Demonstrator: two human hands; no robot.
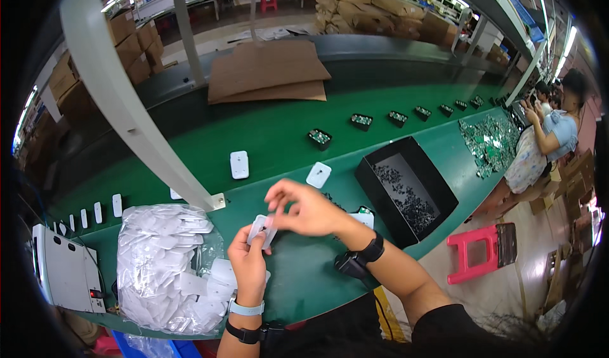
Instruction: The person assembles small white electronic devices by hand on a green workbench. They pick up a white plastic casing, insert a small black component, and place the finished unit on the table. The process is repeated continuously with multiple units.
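My left hand [248, 256] grips a white plastic casing [259, 229], small and rounded, with a dark spot on its face. Just above it is my right hand [307, 211], its fingers bent and apart and its thumb close to the casing; no held part shows between them. Beyond my hands, a white casing [318, 175] rests on the green bench, and another casing [239, 165] lies on the green belt. Under my right forearm a further white casing [363, 217] shows in part, with small dark pieces near it.
A clear bag heaped with white casings [162, 269] lies left. Right stands a black box [406, 190] of small black parts. Black housings with circuit boards [320, 138] line the belt. Past a heap of boards [488, 143] is a person [558, 126]. A white post [136, 114] rises nearby.
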